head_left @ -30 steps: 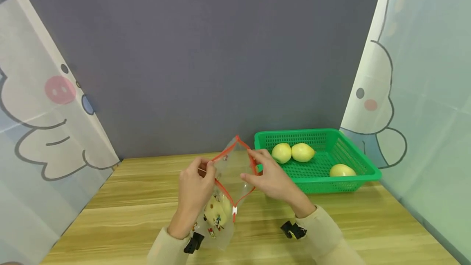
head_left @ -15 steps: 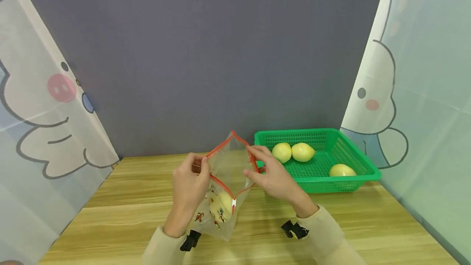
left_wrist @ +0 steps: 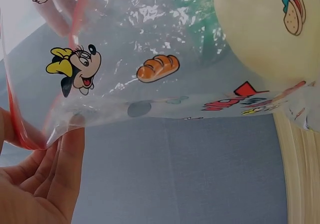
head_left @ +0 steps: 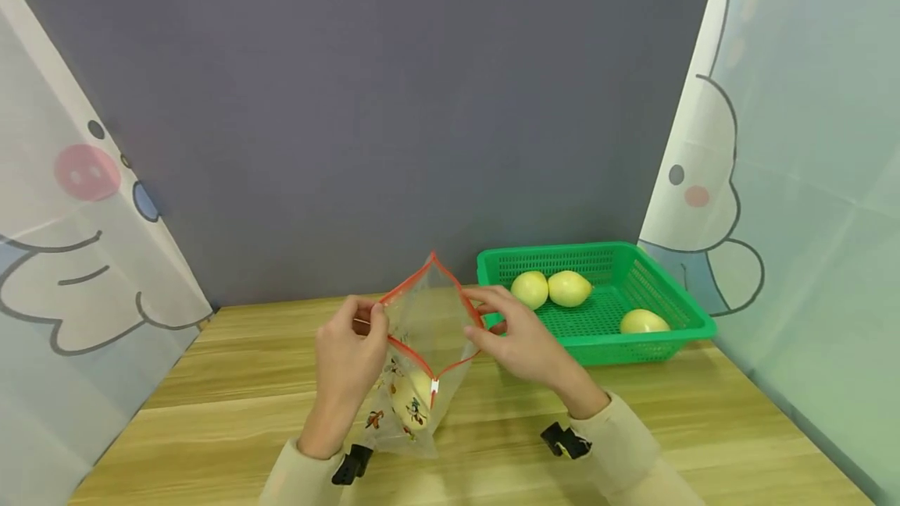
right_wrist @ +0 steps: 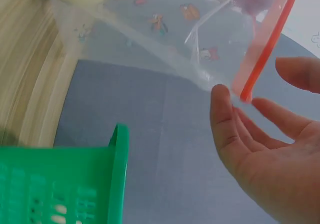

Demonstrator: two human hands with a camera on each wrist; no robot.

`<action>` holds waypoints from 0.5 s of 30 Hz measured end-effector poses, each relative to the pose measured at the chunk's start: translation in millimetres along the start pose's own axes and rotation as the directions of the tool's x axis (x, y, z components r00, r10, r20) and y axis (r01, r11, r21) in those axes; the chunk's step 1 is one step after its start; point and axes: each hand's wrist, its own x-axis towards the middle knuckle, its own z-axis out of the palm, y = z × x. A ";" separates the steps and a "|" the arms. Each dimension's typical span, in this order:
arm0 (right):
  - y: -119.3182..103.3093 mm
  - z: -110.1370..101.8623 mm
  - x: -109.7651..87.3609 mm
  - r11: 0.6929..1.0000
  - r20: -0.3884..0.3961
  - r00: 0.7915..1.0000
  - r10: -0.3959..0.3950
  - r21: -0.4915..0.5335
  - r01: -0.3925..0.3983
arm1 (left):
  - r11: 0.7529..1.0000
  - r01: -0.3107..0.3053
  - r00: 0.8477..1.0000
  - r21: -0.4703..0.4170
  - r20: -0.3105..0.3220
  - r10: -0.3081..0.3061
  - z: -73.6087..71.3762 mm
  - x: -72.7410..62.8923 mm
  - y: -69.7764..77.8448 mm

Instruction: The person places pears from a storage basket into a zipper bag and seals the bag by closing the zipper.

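A clear zip bag (head_left: 450,404) with printed cartoon figures and a red zip rim hangs over the table, its mouth spread into a diamond. Inside its lower part is pale yellow fruit that looks like a lemon (head_left: 406,399); whether there is more than one cannot be told. My left hand (head_left: 350,354) pinches the left side of the rim between thumb and fingers. On the other side, my right hand (head_left: 523,338) touches the rim with its fingertips. Its thumb (right_wrist: 300,73) stands apart from the rim in the right wrist view. A white slider (head_left: 434,386) sits at the near corner of the zip.
To the right stands a green plastic basket (head_left: 633,348), holding a lemon (head_left: 530,290), a second lemon (head_left: 569,288) touching it, and a third lemon (head_left: 644,322) nearer the front. A grey cloth backdrop (head_left: 337,115) rises behind the wooden table (head_left: 225,389).
My left hand has shifted left with the bag rim, and the mouth is wider. The bag has moved slightly left; my right hand has stayed beside its right edge.
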 end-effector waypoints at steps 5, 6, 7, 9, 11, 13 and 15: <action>2.2 -6.6 -3.3 0.991 -0.023 0.998 -0.058 -0.121 0.054 | 1.000 0.008 1.000 0.020 0.018 -0.008 1.1 -0.3 -1.3; 3.2 -8.5 -4.0 0.984 -0.017 0.998 -0.068 -0.163 0.065 | 1.000 0.010 1.000 0.022 0.022 -0.011 1.3 -0.4 -0.7; 3.6 -10.4 -4.4 0.975 -0.008 0.997 -0.078 -0.208 0.075 | 1.000 0.014 1.000 0.020 0.023 -0.015 1.1 -0.4 -0.2; 5.0 -14.8 -5.4 0.949 0.011 0.996 -0.088 -0.304 0.087 | 1.000 0.024 0.999 0.017 0.026 -0.024 0.8 -0.1 0.1; 7.4 -19.8 -6.5 0.914 0.020 0.996 -0.092 -0.396 0.093 | 1.000 0.026 0.999 0.011 0.030 -0.027 0.3 0.1 0.6; 10.6 -24.8 -7.0 0.870 0.029 0.994 -0.103 -0.481 0.105 | 0.999 0.032 0.999 0.003 0.035 -0.032 -0.4 0.0 0.6; 14.9 -29.9 -6.6 0.823 0.044 0.993 -0.112 -0.556 0.117 | 0.999 0.038 0.998 -0.004 0.041 -0.038 -0.8 -0.2 0.2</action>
